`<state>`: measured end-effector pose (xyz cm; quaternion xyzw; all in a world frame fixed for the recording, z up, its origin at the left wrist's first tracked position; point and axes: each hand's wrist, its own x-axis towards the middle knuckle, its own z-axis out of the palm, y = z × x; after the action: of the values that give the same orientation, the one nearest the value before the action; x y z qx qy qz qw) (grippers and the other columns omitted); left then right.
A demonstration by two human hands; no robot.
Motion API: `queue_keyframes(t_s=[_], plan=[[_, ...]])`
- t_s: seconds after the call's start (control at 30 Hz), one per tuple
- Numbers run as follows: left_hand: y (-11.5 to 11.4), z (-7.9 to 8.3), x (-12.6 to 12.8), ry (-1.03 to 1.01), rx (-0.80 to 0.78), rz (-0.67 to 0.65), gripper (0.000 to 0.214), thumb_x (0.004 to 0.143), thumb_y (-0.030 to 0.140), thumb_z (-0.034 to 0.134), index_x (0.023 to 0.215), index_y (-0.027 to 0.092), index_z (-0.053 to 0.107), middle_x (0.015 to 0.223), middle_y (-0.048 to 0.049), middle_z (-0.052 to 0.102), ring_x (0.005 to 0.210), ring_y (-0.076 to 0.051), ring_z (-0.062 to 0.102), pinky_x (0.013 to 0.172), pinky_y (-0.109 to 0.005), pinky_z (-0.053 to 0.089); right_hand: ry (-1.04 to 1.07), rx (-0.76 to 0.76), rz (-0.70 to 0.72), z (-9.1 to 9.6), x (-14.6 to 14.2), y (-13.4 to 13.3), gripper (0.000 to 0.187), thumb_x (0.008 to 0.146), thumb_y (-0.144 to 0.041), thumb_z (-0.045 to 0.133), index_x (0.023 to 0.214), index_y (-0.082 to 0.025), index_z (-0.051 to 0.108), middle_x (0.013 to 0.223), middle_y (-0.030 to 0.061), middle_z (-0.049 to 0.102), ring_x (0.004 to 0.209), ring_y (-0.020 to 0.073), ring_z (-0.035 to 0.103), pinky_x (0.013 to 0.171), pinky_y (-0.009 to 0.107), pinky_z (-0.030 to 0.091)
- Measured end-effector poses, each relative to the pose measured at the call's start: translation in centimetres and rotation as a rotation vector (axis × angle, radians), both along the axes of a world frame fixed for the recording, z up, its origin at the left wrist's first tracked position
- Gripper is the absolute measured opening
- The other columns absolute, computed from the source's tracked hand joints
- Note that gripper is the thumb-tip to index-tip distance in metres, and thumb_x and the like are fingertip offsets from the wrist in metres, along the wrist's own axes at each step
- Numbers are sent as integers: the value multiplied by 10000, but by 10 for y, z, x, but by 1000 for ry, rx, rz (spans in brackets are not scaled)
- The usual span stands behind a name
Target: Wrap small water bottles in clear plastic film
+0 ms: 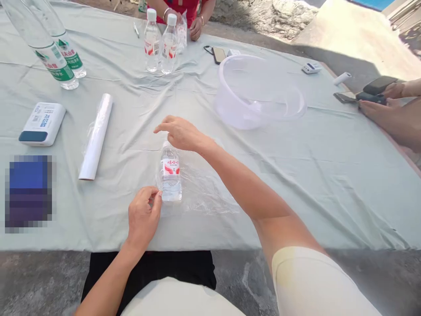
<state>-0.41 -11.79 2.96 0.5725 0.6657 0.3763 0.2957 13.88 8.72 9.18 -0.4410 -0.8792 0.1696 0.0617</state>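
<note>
A clear water bottle (171,186) with a red-and-white label lies on a sheet of clear cling film (210,193) that spreads out to its right. At the bottle's lower left, my left hand (144,213) is closed, thumb and forefinger pinching what looks like the film's edge beside the base. My right hand (180,134) arches over the cap end, its fingers stretched out to the left and its thumb near the cap. The cap is mostly hidden by that hand. A roll of cling film (96,138) lies to the left.
Two large green-label bottles (55,68), a white device (42,124) and a blurred blue item (29,188) are at left. Two small bottles (152,41) stand near a co-worker's hands (196,28). A clear plastic ring (237,118) is right; another person's hands (391,98) hold dark objects.
</note>
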Motion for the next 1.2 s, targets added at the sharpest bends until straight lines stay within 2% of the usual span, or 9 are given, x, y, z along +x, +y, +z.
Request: queue_keyframes(t_s=[0.1, 0.2, 0.47, 0.63, 0.73, 0.83, 0.93, 1.07, 1.2], plan=[[-3, -2, 0, -78, -16, 22, 174, 917, 335, 551, 835, 229, 660, 828, -21, 728, 752, -177, 672, 703, -297, 535, -205, -21, 96, 1, -16, 6, 557, 774, 69, 505, 1119, -279, 772, 1209, 81, 620, 1016, 237, 556, 733, 308, 372], [-5, -4, 1, -175, -58, 39, 181, 922, 361, 567, 842, 230, 664, 825, -23, 727, 753, -176, 678, 640, -279, 531, -262, 27, 65, -1, -17, 9, 356, 751, 30, 569, 895, -206, 793, 1010, 98, 624, 841, 191, 550, 685, 300, 343], [-8, -10, 8, -209, 95, 93, 146, 934, 309, 594, 825, 218, 631, 897, -36, 686, 801, -153, 650, 612, -247, 523, 146, -63, -174, -21, 15, -5, 314, 803, -75, 480, 929, -141, 761, 850, 53, 693, 801, 151, 601, 770, 288, 427], [-9, -17, 17, -10, 298, 58, 109, 955, 234, 587, 858, 213, 631, 962, -56, 692, 943, -172, 674, 756, -286, 557, 377, -279, -375, -30, 32, -21, 266, 821, -185, 502, 871, -143, 760, 831, 39, 719, 735, 126, 594, 725, 272, 442], [-8, -20, 26, 87, 406, 37, 115, 966, 235, 579, 862, 214, 626, 974, -63, 691, 933, -172, 684, 814, -306, 564, 425, -310, -416, -32, 35, -29, 335, 862, -424, 571, 822, -140, 745, 813, 43, 701, 695, 125, 546, 675, 272, 419], [-6, -21, 35, 207, 516, 30, 130, 938, 311, 646, 854, 216, 616, 961, -71, 689, 895, -190, 676, 780, -315, 558, 427, -285, -436, -36, 34, -34, 340, 831, -477, 626, 804, -150, 715, 802, 30, 676, 726, 131, 541, 674, 262, 396], [-5, -22, 43, 331, 616, 12, 136, 904, 317, 697, 862, 214, 621, 960, -78, 695, 876, -204, 661, 744, -322, 529, 336, -186, -409, -41, 33, -37, 314, 889, -404, 549, 687, -170, 605, 684, -5, 569, 647, 111, 449, 649, 269, 333], [-3, -20, 56, 446, 689, -57, 71, 885, 195, 695, 843, 210, 639, 949, -76, 719, 909, -216, 651, 767, -344, 476, 140, -84, -337, -40, 37, -37, 407, 934, -269, 414, 564, -209, 256, 557, -34, 272, 558, 109, 222, 595, 307, 210], [0, -18, 75, 586, 784, -121, 218, 850, 26, 628, 743, 215, 620, 942, -27, 740, 891, -184, 644, 806, -353, 431, 56, -143, -322, -37, 48, -33, 397, 956, -267, 362, 602, -216, 188, 573, -27, 236, 556, 121, 224, 589, 315, 188]])
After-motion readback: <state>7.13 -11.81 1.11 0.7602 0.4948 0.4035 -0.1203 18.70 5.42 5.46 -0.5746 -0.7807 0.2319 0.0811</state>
